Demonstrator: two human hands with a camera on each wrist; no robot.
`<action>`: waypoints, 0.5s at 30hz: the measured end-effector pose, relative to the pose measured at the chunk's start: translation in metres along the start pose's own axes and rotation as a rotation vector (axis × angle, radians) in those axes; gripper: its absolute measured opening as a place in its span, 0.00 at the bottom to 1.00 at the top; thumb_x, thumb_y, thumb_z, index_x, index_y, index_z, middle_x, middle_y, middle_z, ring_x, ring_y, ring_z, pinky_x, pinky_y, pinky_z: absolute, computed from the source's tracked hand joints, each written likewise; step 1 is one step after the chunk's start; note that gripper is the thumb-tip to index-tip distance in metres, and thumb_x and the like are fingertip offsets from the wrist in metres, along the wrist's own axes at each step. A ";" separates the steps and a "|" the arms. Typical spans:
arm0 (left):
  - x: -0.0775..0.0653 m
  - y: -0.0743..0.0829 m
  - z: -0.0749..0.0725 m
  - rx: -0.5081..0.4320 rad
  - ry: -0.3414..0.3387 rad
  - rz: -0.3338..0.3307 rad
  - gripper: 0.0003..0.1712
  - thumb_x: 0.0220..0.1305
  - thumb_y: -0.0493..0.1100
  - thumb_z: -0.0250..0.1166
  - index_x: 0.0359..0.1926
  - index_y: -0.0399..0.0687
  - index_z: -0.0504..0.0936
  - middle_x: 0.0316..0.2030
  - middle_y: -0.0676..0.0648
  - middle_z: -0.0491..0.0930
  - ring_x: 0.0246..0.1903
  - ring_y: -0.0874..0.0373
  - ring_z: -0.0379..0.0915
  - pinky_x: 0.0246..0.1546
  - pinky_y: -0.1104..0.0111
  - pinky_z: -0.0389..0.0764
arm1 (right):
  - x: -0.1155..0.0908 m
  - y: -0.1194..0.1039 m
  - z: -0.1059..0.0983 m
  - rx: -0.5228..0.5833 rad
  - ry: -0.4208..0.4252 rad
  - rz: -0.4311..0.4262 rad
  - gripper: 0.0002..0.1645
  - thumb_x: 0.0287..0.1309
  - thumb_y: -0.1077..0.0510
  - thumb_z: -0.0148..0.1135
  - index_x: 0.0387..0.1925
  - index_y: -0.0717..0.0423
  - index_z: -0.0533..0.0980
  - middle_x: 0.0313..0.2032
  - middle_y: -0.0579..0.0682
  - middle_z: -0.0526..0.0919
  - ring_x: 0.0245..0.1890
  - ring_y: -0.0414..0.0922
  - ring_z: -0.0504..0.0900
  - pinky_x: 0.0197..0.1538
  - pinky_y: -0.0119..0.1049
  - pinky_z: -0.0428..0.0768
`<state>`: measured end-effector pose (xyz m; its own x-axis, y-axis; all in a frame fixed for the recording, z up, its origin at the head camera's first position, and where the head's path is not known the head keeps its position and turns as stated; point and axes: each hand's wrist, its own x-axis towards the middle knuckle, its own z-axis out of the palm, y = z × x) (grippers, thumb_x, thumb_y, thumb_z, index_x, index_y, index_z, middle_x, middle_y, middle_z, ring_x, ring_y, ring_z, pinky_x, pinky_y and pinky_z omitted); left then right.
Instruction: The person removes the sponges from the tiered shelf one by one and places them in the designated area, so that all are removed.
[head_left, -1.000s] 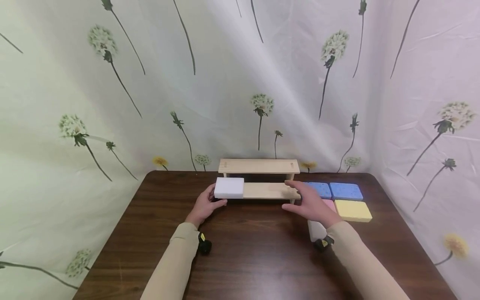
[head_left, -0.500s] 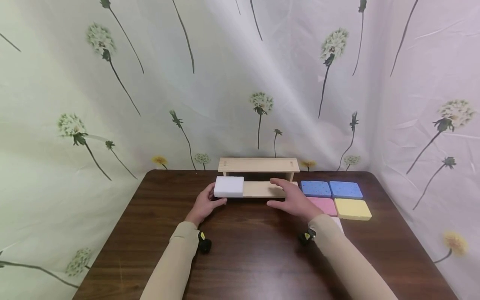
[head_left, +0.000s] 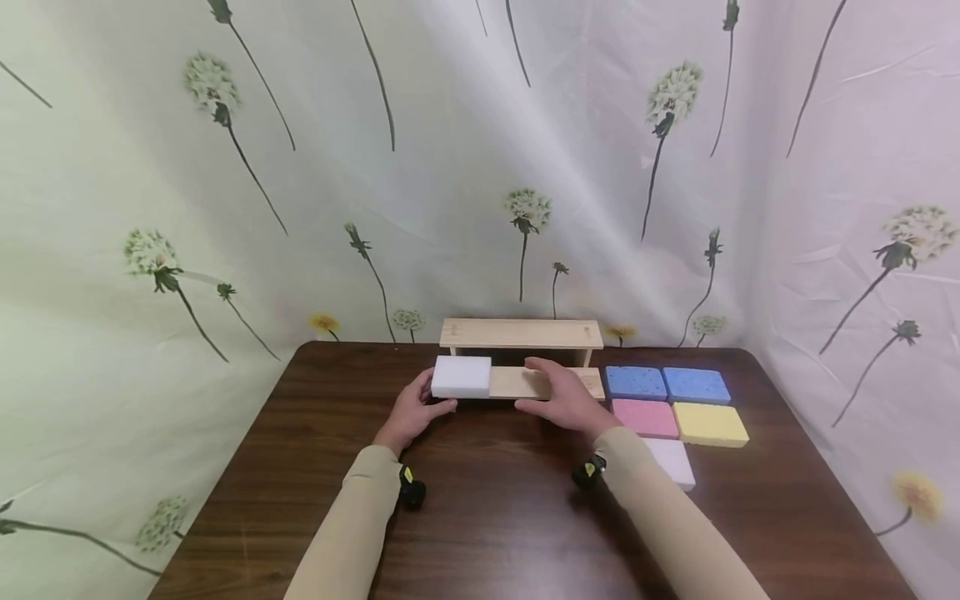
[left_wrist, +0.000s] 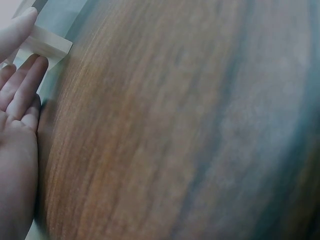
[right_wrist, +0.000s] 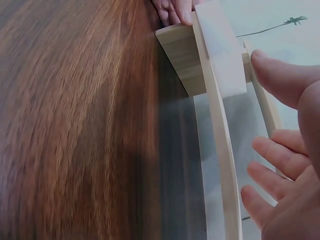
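A white sponge-like block (head_left: 461, 377) lies on the left end of the lower board of a two-tier wooden shelf (head_left: 521, 333). My left hand (head_left: 408, 414) is at that end, its fingers beside the block's left side and its thumb in front, apart from the block. In the left wrist view its fingers (left_wrist: 25, 92) look nearly straight, near a wooden leg. My right hand (head_left: 566, 400) hovers over the lower board, right of the block, thumb and fingers spread with nothing between them. The right wrist view shows a gap between these fingers (right_wrist: 280, 160) and the white block (right_wrist: 220, 50).
Right of the shelf lie two blue sponges (head_left: 635, 382), a pink sponge (head_left: 645, 418), a yellow sponge (head_left: 710, 423) and another white block (head_left: 670, 461), partly behind my right sleeve. A flower-printed curtain (head_left: 480, 167) hangs behind the dark wooden table (head_left: 480, 517).
My right hand has moved left along the lower board toward the white block, uncovering the blue and pink sponges. The left hand and the block on the shelf have stayed put.
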<state>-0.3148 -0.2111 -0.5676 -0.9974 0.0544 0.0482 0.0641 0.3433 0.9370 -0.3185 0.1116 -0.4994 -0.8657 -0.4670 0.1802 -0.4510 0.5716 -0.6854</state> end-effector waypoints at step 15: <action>0.000 0.001 0.000 -0.012 0.002 0.016 0.46 0.62 0.39 0.78 0.78 0.46 0.66 0.70 0.39 0.76 0.71 0.42 0.69 0.75 0.47 0.66 | 0.027 -0.009 0.023 -0.017 -0.006 0.007 0.52 0.59 0.40 0.78 0.76 0.58 0.67 0.73 0.54 0.73 0.74 0.52 0.70 0.76 0.51 0.69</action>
<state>-0.3151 -0.2106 -0.5665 -0.9963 0.0577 0.0637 0.0793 0.3307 0.9404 -0.3323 0.0782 -0.5042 -0.8675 -0.4672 0.1710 -0.4486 0.5861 -0.6747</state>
